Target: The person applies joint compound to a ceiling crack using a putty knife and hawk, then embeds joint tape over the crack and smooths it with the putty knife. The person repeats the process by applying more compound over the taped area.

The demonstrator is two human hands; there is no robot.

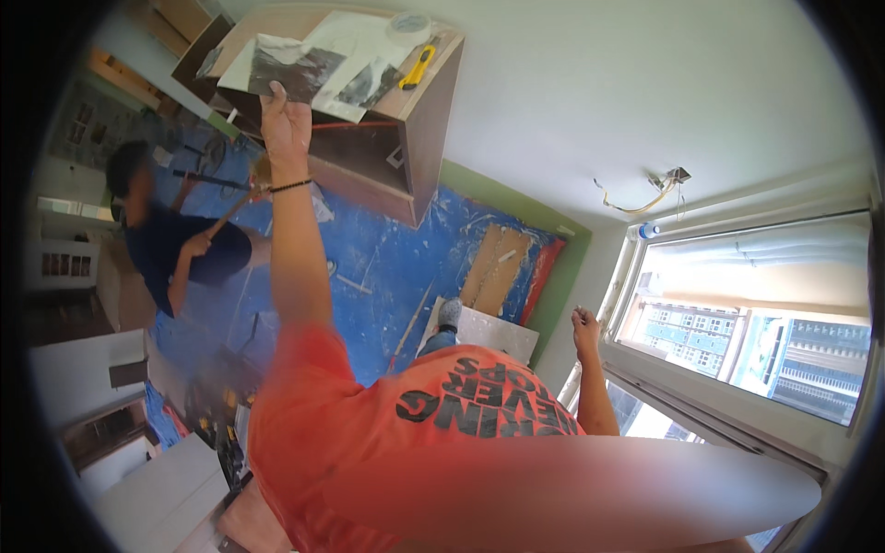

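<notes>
My left hand (288,124) reaches up at the upper left, its thumb on a thin flat dark plate (300,72) smeared with white. The fingers under the plate are mostly hidden. The plate is over the top of a brown wooden cabinet (433,111), where pale sheets (346,109) lie. A yellow utility knife (418,68) and a roll of white tape (408,28) rest near the cabinet's right edge. Lower right, my right hand (586,334) is raised near the window frame with curled fingers. What it holds, if anything, is too small to make out.
At the left another person (189,230) in dark clothing grips a long handle (230,214). Blue sheeting (369,240) covers the floor, with boards (498,267) on it. A window (756,313) stands at the right; loose wires (650,201) stick out of the wall above it.
</notes>
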